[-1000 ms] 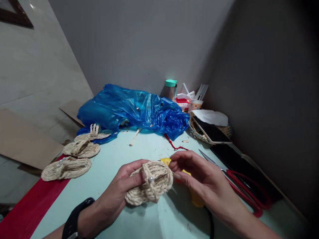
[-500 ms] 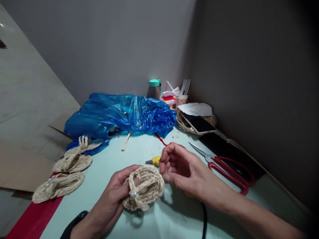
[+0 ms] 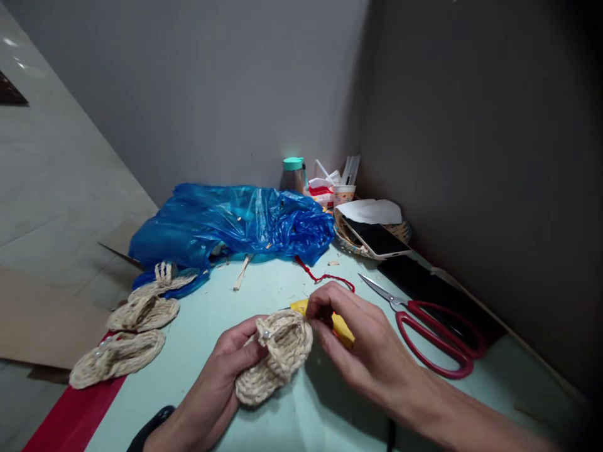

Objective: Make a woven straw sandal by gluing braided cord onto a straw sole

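Observation:
A small woven straw sandal [image 3: 277, 355] with a pearl bead on its strap rests in my left hand [image 3: 226, 370], fingers curled round its side, over the pale green table [image 3: 292, 282]. My right hand [image 3: 358, 345] pinches at the sandal's far end with thumb and fingers together. A yellow-handled tool [image 3: 342, 328] lies just behind and under my right hand, partly hidden.
Red-handled scissors [image 3: 433, 326] lie to the right. Finished straw sandals [image 3: 136, 320] sit at the left edge by a red strip. A blue plastic bag [image 3: 235, 220], a red thread [image 3: 325, 276], a basket with a phone [image 3: 377, 235], a bottle and cups stand behind.
The sandal has turned in my left hand, the beaded strap now facing up and away. My right hand dropped from above the sandal to pinch its far end.

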A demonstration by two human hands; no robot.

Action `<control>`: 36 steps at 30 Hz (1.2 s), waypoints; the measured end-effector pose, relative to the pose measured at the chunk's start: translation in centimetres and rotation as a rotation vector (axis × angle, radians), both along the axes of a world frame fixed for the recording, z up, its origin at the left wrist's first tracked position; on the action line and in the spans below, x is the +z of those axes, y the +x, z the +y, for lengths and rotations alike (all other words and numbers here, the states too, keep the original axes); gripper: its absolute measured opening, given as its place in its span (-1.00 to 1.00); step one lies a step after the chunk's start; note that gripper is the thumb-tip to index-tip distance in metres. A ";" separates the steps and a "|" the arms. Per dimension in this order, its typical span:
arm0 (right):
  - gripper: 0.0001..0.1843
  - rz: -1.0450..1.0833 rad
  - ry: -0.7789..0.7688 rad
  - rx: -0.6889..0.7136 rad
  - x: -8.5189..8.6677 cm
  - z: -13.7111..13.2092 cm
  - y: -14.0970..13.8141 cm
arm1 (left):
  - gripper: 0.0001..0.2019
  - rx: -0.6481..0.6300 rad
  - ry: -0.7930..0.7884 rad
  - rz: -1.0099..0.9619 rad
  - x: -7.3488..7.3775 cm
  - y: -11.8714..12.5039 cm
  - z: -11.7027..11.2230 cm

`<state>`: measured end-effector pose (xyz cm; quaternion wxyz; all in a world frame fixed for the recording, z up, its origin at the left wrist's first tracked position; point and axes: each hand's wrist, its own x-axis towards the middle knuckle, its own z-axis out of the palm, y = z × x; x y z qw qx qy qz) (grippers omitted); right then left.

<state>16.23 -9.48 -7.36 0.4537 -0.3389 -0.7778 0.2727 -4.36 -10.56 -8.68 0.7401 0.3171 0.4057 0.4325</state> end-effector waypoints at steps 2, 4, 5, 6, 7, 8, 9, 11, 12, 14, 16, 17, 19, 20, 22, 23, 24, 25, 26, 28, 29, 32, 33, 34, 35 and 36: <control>-0.84 0.027 -0.059 -0.014 0.2 0.1 0.0 | -0.75 0.000 0.000 0.001 0.3 0.1 0.0; -0.87 0.097 -0.148 -0.038 0.4 0.5 0.2 | -0.77 0.006 0.000 0.016 0.6 0.1 -0.2; -0.89 0.144 -0.187 -0.058 0.5 0.7 0.4 | -0.77 0.009 -0.003 0.021 0.8 0.2 -0.3; -0.91 0.188 -0.217 -0.075 0.6 0.9 0.6 | -0.77 0.016 -0.006 0.021 0.9 0.2 -0.4; -0.93 0.222 -0.241 -0.087 0.7 1.2 0.8 | -0.78 0.025 -0.010 0.017 1.1 0.3 -0.5; -0.94 0.237 -0.256 -0.094 0.8 1.3 1.0 | -0.79 0.036 -0.013 0.013 1.2 0.3 -0.6; -0.94 0.228 -0.264 -0.087 0.9 1.5 1.1 | -0.80 0.055 -0.018 0.010 1.2 0.3 -0.6; -0.90 0.196 -0.288 -0.050 1.0 1.5 1.2 | -0.79 0.090 -0.020 0.007 1.3 0.3 -0.7; -0.88 0.177 -0.298 -0.026 1.1 1.4 1.2 | -0.78 0.095 -0.016 0.009 1.3 0.3 -0.7; -0.84 0.143 -0.327 0.027 1.2 1.2 0.9 | -0.77 0.086 -0.001 0.001 1.3 0.3 -0.6; -0.88 0.117 -0.358 0.064 1.3 0.9 0.7 | -0.77 0.069 0.013 -0.005 1.3 0.3 -0.6; -0.90 0.111 -0.380 0.077 1.4 0.8 0.6 | -0.77 0.072 0.014 -0.004 1.2 0.2 -0.6; -0.93 0.120 -0.433 0.109 1.5 0.7 0.5 | -0.75 0.086 0.025 0.015 1.1 0.2 -0.6; -0.93 0.127 -0.456 0.127 1.6 0.7 0.5 | -0.74 0.078 0.036 0.039 1.0 0.1 -0.5; -0.92 0.122 -0.474 0.156 1.6 0.6 0.6 | -0.74 0.035 0.081 0.105 0.9 0.0 -0.5; -0.93 0.099 -0.456 0.156 1.6 0.6 0.6 | -0.75 0.007 0.107 0.142 0.8 -0.1 -0.4; -0.94 0.066 -0.423 0.151 1.6 0.6 0.5 | -0.75 -0.019 0.133 0.177 0.8 -0.1 -0.4; -0.95 0.030 -0.385 0.143 1.6 0.6 0.5 | -0.75 -0.035 0.153 0.206 0.9 -0.1 -0.4; -0.95 -0.006 -0.350 0.136 1.6 0.7 0.5 | -0.76 -0.044 0.167 0.223 1.0 -0.2 -0.4; -0.96 -0.078 -0.291 0.116 1.8 0.8 0.6 | -0.75 -0.044 0.172 0.227 1.1 -0.1 -0.4; -0.95 -0.116 -0.262 0.092 2.0 0.9 0.8 | -0.75 -0.039 0.164 0.217 1.2 -0.1 -0.3; -0.88 -0.284 -0.150 -0.059 2.1 1.1 2.2 | -0.71 -0.009 0.120 0.173 1.1 -0.2 -0.2; -0.84 -0.356 -0.118 -0.126 1.9 1.2 3.0 | -0.70 0.002 0.099 0.161 1.0 -0.3 -0.2; -0.82 -0.434 -0.095 -0.195 1.6 1.1 3.9 | -0.69 0.014 0.080 0.147 0.9 -0.3 -0.1; -0.81 -0.517 -0.080 -0.261 1.2 0.9 4.9 | -0.69 0.028 0.062 0.134 0.8 -0.4 0.0; -0.82 -0.604 -0.075 -0.326 0.6 0.7 5.9 | -0.69 0.037 0.047 0.123 0.7 -0.5 0.1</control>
